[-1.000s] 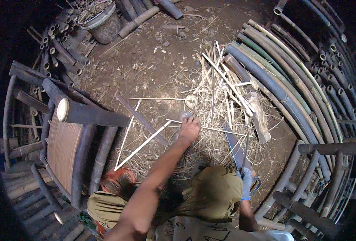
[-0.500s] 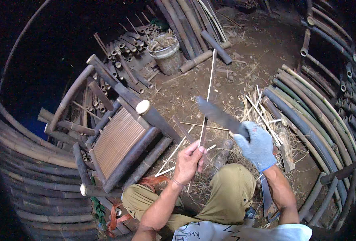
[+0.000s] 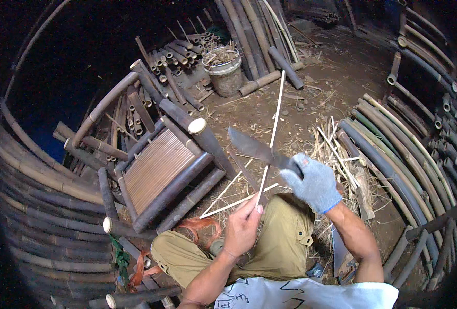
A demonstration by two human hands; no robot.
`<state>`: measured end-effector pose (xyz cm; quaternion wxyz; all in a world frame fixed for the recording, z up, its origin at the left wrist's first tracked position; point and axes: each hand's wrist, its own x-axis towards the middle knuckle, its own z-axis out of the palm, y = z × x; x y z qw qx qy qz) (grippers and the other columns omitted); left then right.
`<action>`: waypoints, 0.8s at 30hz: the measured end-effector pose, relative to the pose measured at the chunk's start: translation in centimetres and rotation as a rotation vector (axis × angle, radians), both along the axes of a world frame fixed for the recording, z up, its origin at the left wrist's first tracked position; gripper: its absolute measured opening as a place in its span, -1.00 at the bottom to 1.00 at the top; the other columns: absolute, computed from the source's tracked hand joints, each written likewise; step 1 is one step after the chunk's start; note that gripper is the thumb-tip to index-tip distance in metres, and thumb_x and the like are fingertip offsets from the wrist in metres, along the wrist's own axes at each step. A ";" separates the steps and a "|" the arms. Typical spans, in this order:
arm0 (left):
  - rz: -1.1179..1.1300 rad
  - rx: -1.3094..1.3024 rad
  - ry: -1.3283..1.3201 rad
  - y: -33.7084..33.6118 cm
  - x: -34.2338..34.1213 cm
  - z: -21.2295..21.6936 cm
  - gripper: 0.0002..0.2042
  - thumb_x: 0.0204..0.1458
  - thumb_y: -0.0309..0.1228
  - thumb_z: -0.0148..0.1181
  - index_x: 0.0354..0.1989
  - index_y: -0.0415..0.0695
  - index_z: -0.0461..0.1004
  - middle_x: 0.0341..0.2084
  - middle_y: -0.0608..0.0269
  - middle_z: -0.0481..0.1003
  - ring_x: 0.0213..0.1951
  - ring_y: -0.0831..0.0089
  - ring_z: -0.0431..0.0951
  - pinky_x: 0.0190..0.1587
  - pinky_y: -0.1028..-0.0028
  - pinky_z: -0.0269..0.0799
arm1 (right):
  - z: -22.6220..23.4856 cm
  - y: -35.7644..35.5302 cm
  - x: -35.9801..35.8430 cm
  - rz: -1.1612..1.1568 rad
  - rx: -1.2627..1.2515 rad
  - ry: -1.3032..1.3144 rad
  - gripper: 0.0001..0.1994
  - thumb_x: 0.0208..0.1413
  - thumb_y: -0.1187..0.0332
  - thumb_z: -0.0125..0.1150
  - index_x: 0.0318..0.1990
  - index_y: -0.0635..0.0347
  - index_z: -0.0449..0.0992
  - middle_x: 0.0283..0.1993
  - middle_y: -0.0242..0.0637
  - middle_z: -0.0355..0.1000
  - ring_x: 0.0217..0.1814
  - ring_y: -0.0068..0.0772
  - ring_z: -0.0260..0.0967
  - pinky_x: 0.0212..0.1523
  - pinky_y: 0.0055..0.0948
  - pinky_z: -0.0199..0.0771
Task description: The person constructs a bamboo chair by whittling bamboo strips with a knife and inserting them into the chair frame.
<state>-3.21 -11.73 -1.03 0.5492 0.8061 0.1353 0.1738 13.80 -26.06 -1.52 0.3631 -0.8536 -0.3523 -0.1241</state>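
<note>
My bare left hand [image 3: 243,226] pinches the lower end of a long, thin bamboo strip [image 3: 275,126], which rises away from me over the ground. On my right hand [image 3: 313,184] is a grey knitted glove with a blue cuff edge; its fingers wrap round the handle of a broad-bladed knife [image 3: 251,148]. The dark blade points to the far left and crosses the strip around its middle. Whether the edge bites into the strip I cannot tell. The knife's handle is mostly hidden in the glove.
To the left stands a bamboo chair [image 3: 159,170] with a slatted seat. Bamboo poles [image 3: 393,154] lie stacked at right, others [image 3: 58,242] at left. A bucket of shavings [image 3: 223,72] stands farther off. A handsaw [image 3: 341,252] lies by my right knee; loose strips [image 3: 228,206] lie ahead.
The knife and my gloved right hand have moved left and nearer to me along the strip. My left hand has dropped slightly closer, still holding the strip. The view has shifted a little.
</note>
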 end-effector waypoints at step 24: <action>-0.078 0.020 0.122 0.5 -3.8 -1.7 -0.64 0.22 -0.46 0.10 0.18 -0.26 0.41 -0.37 0.17 0.47 -0.30 0.49 0.46 -0.16 0.51 0.40 | 0.0 -1.6 1.0 -0.128 -0.049 0.108 -0.58 0.11 -0.10 0.20 -0.37 0.10 0.46 -0.44 -0.07 0.49 -0.36 0.01 0.51 -0.38 -0.09 0.48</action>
